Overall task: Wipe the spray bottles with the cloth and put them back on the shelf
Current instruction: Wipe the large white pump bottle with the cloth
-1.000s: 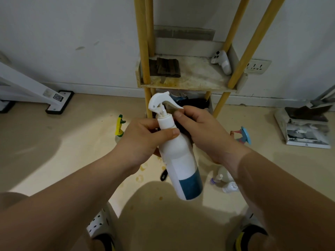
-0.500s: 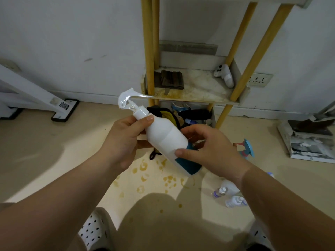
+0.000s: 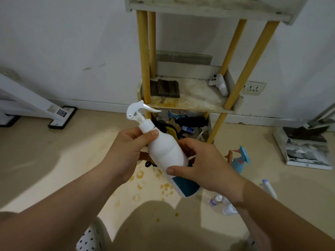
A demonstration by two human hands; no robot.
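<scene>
A white spray bottle with a teal band at its base is held tilted in front of me, trigger head up and to the left. My left hand grips its neck and shoulder, thumb on top. My right hand grips the lower body, thumb across the front. I cannot tell whether a cloth lies under my right fingers. The shelf with yellow posts stands just behind, and a dark folded cloth lies on its middle board. A blue spray bottle stands on the floor to the right.
A white controller leans at the shelf's back right. The bottom shelf holds clutter. Small bottles lie on the floor at the right. Papers are stacked far right, and a white stand base sits at left.
The bottle went from nearly upright to tilted, head swinging left. My right hand slid from the trigger head down to the lower body. The view tilted up, showing more of the shelf.
</scene>
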